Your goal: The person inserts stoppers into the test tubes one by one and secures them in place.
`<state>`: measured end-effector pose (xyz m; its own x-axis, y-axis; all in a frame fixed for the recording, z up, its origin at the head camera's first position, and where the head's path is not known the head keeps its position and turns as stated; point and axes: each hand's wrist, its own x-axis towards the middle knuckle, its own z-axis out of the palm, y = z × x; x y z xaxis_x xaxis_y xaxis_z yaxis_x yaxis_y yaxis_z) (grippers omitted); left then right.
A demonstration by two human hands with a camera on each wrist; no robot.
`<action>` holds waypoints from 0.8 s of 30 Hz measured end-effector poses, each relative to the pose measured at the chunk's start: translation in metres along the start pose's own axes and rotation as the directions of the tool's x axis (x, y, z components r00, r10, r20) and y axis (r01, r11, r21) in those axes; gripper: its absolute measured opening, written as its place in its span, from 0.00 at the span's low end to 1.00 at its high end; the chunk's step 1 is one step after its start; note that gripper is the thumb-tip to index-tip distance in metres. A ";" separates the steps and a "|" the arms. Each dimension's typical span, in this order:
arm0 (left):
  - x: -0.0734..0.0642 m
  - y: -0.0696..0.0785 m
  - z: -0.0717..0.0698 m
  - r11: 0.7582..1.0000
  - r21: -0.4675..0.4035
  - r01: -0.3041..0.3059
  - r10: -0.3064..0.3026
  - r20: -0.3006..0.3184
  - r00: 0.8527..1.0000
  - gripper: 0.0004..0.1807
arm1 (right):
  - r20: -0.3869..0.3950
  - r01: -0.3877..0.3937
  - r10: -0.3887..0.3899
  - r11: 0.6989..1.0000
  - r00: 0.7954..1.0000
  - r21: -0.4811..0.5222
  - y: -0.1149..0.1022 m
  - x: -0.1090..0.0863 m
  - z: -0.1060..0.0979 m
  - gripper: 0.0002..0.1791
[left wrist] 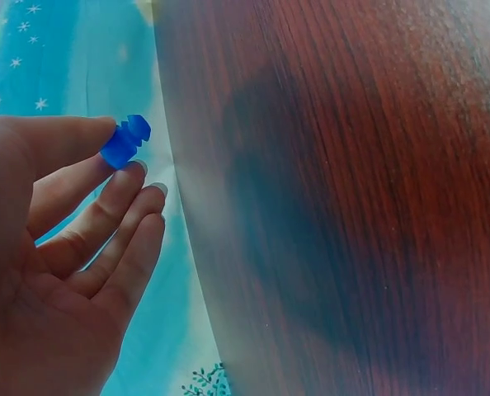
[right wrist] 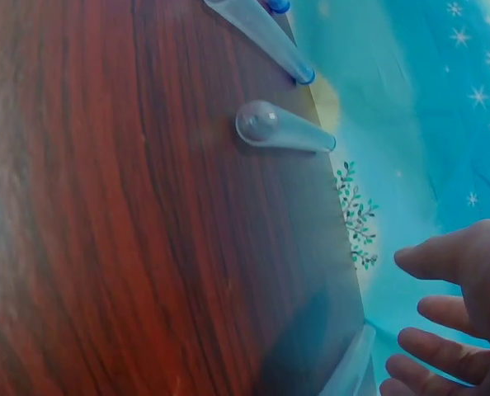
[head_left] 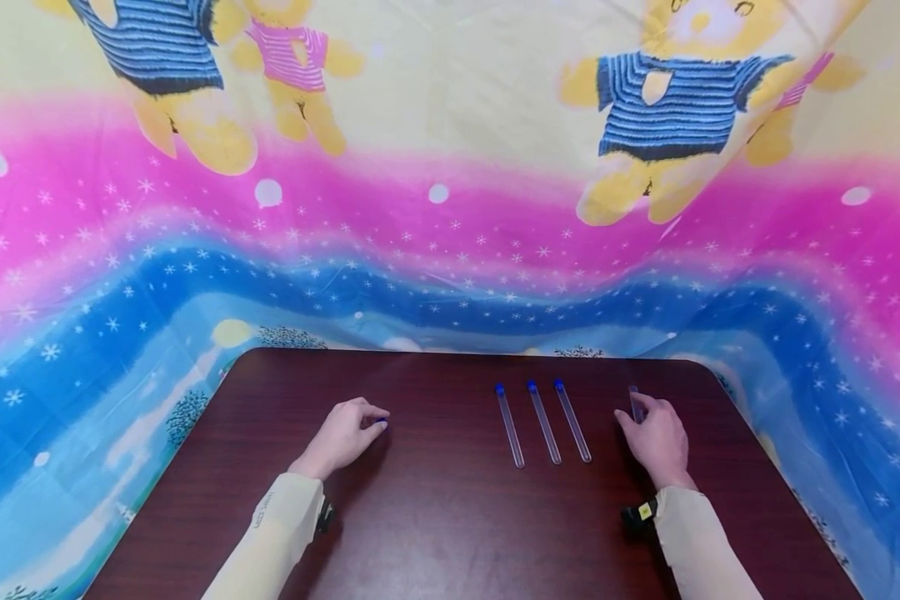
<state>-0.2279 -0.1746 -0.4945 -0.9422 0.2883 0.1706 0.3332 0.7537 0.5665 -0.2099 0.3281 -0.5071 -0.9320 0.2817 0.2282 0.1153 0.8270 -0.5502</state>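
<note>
My left hand (head_left: 342, 435) pinches a small blue test-tube stopper (left wrist: 121, 147) between thumb and index finger, above the left part of the table. The other fingers of that hand lie extended behind it. My right hand (head_left: 657, 439) hovers at the right with fingers spread and slightly bent, gripping nothing. Beside it lies a clear test tube (head_left: 634, 403), partly hidden behind the hand; no blue stopper shows at its far end. Its body (right wrist: 350, 363) appears at the bottom of the right wrist view, apart from the fingertips.
Left of my right hand, three clear test tubes with blue stoppers lie side by side: a left one (head_left: 511, 429), a middle one (head_left: 545, 425) and a right one (head_left: 573, 423). The dark brown table (head_left: 435, 517) ends at a patterned cloth (head_left: 450, 233) behind.
</note>
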 end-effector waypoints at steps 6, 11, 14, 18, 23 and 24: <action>0.000 0.004 -0.001 1.000 -0.006 -0.007 0.007 -0.014 1.000 0.10 | 0.031 -0.043 0.043 0.999 0.999 -0.006 0.007 0.001 -0.003 0.30; 0.000 0.005 -0.002 1.000 -0.001 -0.007 0.007 -0.009 1.000 0.10 | 0.052 -0.044 0.045 0.999 0.998 -0.023 0.010 0.000 -0.005 0.31; 0.000 0.006 -0.002 1.000 -0.004 -0.003 0.003 -0.001 1.000 0.10 | 0.058 -0.039 0.040 0.999 0.998 -0.032 0.013 0.000 -0.005 0.31; 0.001 0.006 -0.002 1.000 -0.003 -0.008 0.008 0.004 1.000 0.11 | 0.062 -0.036 0.039 0.999 0.997 -0.037 0.017 0.001 -0.005 0.31; 0.002 0.007 -0.002 1.000 0.003 -0.017 0.017 0.002 1.000 0.11 | 0.073 -0.035 0.038 0.998 0.997 -0.046 0.023 0.002 -0.003 0.31; 0.002 0.007 -0.002 1.000 0.002 -0.018 0.018 0.002 1.000 0.11 | 0.077 -0.036 0.039 0.998 0.996 -0.047 0.023 0.002 -0.002 0.31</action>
<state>-0.2276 -0.1701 -0.4886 -0.9360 0.3032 0.1791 0.3503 0.7498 0.5614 -0.2084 0.3489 -0.5173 -0.9505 0.2756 0.1436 0.1645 0.8383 -0.5198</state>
